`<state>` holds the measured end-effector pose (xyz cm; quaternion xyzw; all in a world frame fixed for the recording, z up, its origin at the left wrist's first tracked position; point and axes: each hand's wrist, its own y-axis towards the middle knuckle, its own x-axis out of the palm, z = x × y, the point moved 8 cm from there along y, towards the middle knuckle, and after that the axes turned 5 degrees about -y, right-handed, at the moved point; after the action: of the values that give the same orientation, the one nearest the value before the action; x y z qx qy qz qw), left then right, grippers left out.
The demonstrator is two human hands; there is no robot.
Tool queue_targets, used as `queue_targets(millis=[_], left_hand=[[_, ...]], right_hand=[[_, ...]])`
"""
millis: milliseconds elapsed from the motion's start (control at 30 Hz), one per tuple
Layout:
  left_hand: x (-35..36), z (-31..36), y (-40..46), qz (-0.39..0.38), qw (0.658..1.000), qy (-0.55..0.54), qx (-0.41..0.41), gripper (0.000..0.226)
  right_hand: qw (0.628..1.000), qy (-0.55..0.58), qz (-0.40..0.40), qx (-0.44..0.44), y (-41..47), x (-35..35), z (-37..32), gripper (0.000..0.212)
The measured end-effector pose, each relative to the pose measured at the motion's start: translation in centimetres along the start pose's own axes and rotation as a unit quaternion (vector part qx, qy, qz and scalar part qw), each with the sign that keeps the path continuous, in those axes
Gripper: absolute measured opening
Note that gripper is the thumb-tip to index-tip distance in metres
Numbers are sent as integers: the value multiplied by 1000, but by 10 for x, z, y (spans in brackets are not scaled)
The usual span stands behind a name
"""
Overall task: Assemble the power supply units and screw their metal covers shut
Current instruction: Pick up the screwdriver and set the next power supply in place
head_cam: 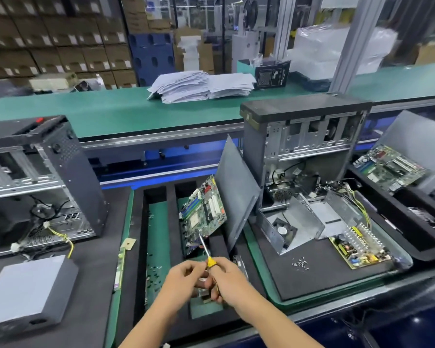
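Observation:
My two hands meet low in the middle over the black foam tray. My right hand (227,280) grips a yellow-handled screwdriver (206,252) whose shaft points up and away. My left hand (186,278) is closed beside the handle, fingertips touching it; what else it holds is hidden. To the right, an opened power supply lies in parts: a metal housing with a fan (285,228), a bent metal cover (337,212) and a green circuit board (357,249). Several loose screws (300,263) lie on the foam in front. A closed grey power supply (28,290) rests at the lower left.
A motherboard (204,212) leans upright in the foam tray (161,247), a grey side panel (236,192) behind it. Open PC cases stand at the left (43,184) and right (309,146). Another motherboard (389,169) sits far right. A paper stack (201,85) lies on the green conveyor (86,111).

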<state>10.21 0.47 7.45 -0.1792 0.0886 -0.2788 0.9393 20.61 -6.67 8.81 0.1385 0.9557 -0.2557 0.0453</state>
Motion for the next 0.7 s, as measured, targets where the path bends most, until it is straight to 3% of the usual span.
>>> queue_targets(millis=[700], left_hand=[[25, -31, 14, 14, 998, 2, -58, 22]], right_hand=[[997, 66, 11, 35, -2, -40, 45, 17]])
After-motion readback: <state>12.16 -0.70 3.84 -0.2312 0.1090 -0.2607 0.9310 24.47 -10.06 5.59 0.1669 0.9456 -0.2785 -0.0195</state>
